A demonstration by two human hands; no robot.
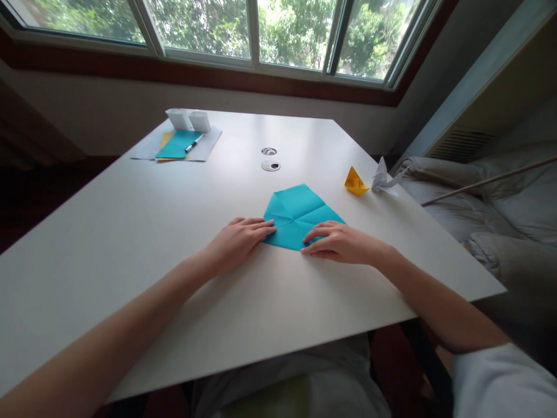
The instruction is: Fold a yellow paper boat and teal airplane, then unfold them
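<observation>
A teal sheet of paper [300,215], creased and partly folded, lies flat on the white table [130,244]. My left hand [239,239] rests on the table with its fingers stretched flat onto the sheet's left edge. My right hand [342,242] lies palm down on the sheet's near right corner, fingers extended and pressing the paper. Neither hand grips anything.
A yellow folded paper figure [355,182] and a white folded paper figure [385,177] stand near the table's right edge. At the far left lie stacked papers [178,145] with a pen [194,143] and two white folded boxes [189,119]. Two round holes [270,159] mark the table's middle. Bedding lies to the right.
</observation>
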